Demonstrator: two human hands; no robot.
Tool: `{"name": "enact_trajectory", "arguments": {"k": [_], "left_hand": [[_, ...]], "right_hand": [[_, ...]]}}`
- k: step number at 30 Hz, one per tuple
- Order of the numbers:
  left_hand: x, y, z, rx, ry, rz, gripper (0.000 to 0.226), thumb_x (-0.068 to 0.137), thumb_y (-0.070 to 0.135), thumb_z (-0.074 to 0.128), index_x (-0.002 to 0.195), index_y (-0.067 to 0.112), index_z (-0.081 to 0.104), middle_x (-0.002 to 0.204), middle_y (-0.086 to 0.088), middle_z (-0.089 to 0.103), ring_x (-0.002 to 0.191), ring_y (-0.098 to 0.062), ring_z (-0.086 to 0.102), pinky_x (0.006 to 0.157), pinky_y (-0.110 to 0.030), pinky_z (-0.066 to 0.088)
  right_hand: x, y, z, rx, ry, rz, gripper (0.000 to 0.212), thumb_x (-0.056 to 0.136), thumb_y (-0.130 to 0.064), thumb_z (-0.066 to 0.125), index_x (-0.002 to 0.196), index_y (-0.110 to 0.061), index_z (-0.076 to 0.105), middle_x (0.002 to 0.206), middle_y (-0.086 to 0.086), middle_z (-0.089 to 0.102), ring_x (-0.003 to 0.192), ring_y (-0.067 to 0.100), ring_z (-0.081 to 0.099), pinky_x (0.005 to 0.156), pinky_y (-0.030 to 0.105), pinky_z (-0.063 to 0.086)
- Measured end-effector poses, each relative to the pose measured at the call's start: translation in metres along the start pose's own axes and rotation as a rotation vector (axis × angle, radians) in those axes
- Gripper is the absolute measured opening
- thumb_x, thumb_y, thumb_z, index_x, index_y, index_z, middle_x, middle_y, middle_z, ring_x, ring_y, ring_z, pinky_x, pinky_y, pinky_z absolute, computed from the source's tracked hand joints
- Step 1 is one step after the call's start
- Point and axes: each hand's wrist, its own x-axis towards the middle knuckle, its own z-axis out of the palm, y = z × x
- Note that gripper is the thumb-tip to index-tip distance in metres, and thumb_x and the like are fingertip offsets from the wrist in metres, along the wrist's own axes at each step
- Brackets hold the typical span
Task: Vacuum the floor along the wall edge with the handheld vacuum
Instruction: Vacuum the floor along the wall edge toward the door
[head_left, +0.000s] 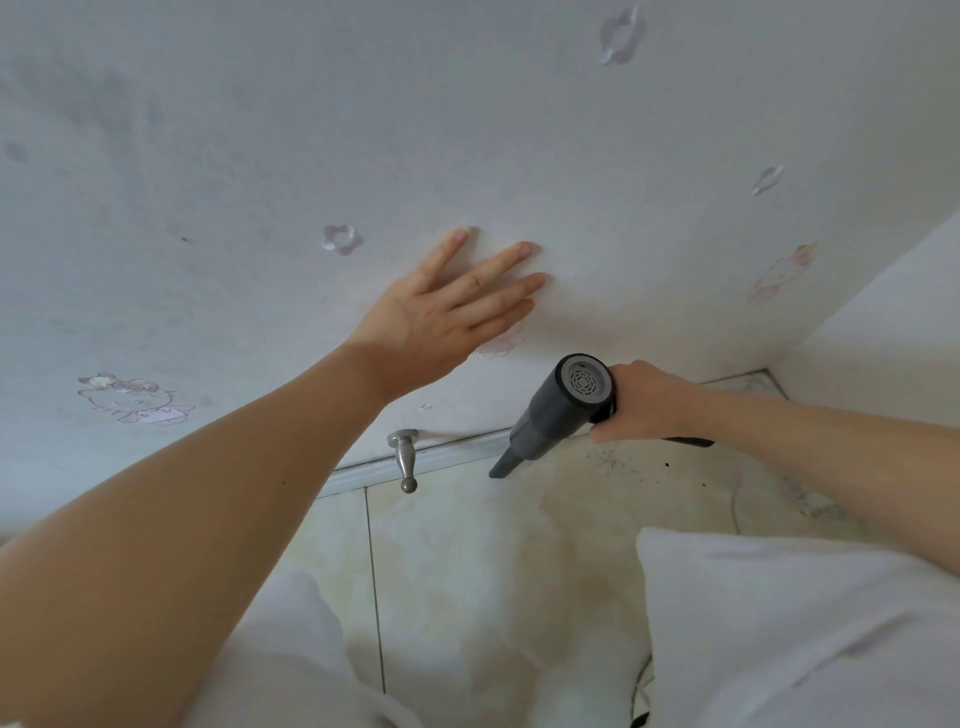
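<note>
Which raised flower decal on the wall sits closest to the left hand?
The pale lilac flower decal just left of the left hand's fingertips. The two others sit far right.

A metal doorstop (404, 457) sticks out from the baseboard (363, 470), its rounded tip pointing down. Raised flower stickers dot the wallpaper: one (342, 238) near the middle, one (621, 34) at the top right, another (767, 180) lower on the right. A faded cartoon cat print (132, 397) sits at the left and a paler one (779, 275) at the right. A thin white cord (735, 499) trails down past white trousers (789, 623).
</note>
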Motion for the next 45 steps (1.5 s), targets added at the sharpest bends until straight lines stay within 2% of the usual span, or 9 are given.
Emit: {"name": "enact_trajectory", "arguments": {"k": [5,10,15,24,30,35,39,43,45], "left_hand": [[0.0,0.0,0.0,0.02,-0.013,-0.022,0.077,0.094,0.035,0.045,0.159,0.022,0.006,0.166,0.001,-0.004,0.152,-0.029,0.003,0.116,-0.061,-0.011],[-0.001,0.003,-0.001,0.042,-0.024,-0.021,0.067,0.1,0.02,0.035,0.159,0.025,0.004,0.166,0.003,-0.006,0.152,-0.028,0.004,0.116,-0.061,-0.006],[-0.001,0.001,-0.005,0.061,-0.058,0.0,0.071,0.1,0.02,0.041,0.159,0.027,0.002,0.165,0.001,-0.012,0.152,-0.03,0.001,0.116,-0.062,0.001],[-0.002,0.0,-0.005,0.054,-0.034,0.024,0.066,0.099,0.017,0.038,0.159,0.026,0.01,0.166,0.0,-0.004,0.151,-0.031,0.008,0.117,-0.062,0.009],[0.004,-0.008,-0.009,0.048,-0.053,0.058,0.07,0.097,0.024,0.044,0.158,0.025,0.009,0.165,-0.003,-0.011,0.151,-0.034,-0.003,0.119,-0.06,-0.001],[0.041,-0.011,-0.022,0.078,-0.087,0.069,0.071,0.1,0.029,0.044,0.159,0.024,0.004,0.164,-0.004,-0.016,0.147,-0.036,-0.019,0.115,-0.061,-0.017],[0.057,0.004,-0.033,0.048,-0.122,-0.009,0.078,0.097,0.037,0.044,0.158,0.025,-0.002,0.164,-0.004,-0.018,0.151,-0.032,-0.012,0.116,-0.06,-0.01],[0.054,0.004,-0.031,0.023,-0.083,-0.028,0.076,0.098,0.03,0.047,0.159,0.025,0.002,0.164,-0.004,-0.016,0.151,-0.031,-0.007,0.118,-0.06,-0.004],[0.054,0.003,-0.028,0.022,-0.091,-0.02,0.076,0.099,0.031,0.047,0.159,0.024,0.001,0.164,-0.005,-0.016,0.151,-0.032,-0.007,0.118,-0.06,-0.004]], "right_hand": [[-0.002,0.006,-0.001,-0.004,0.012,-0.024,0.027,0.072,-0.024,0.065,0.061,-0.026,0.04,0.057,-0.007,0.05,0.056,0.008,0.046,0.054,0.023,0.035],[-0.013,0.022,0.001,-0.021,0.02,-0.019,0.028,0.073,-0.024,0.066,0.062,-0.025,0.04,0.057,-0.009,0.049,0.056,0.007,0.046,0.054,0.022,0.035],[-0.021,0.036,-0.006,-0.048,0.024,-0.01,0.026,0.074,-0.025,0.066,0.065,-0.022,0.041,0.058,-0.007,0.049,0.057,0.009,0.047,0.054,0.022,0.036],[-0.033,0.055,-0.008,-0.031,0.029,0.121,0.024,0.075,-0.028,0.067,0.067,-0.02,0.045,0.063,-0.004,0.053,0.061,0.012,0.05,0.055,0.022,0.039],[-0.041,0.05,-0.003,0.054,-0.017,0.133,0.019,0.076,-0.027,0.067,0.072,-0.022,0.049,0.066,-0.004,0.057,0.061,0.01,0.053,0.055,0.021,0.04],[-0.042,0.045,-0.002,0.084,-0.072,0.114,0.022,0.077,-0.028,0.067,0.089,-0.013,0.056,0.074,0.001,0.062,0.067,0.015,0.057,0.062,0.024,0.045],[-0.042,0.042,-0.001,0.056,-0.052,0.081,0.019,0.078,-0.025,0.066,0.086,-0.015,0.051,0.074,-0.001,0.059,0.068,0.016,0.056,0.059,0.022,0.042],[-0.047,0.046,0.003,0.024,-0.039,0.056,0.02,0.079,-0.024,0.066,0.079,-0.021,0.046,0.077,-0.001,0.061,0.078,0.02,0.06,0.062,0.023,0.042],[-0.05,0.048,0.003,0.04,-0.022,0.062,0.023,0.078,-0.023,0.066,0.074,-0.025,0.043,0.074,-0.005,0.058,0.076,0.018,0.058,0.059,0.02,0.04]]}}
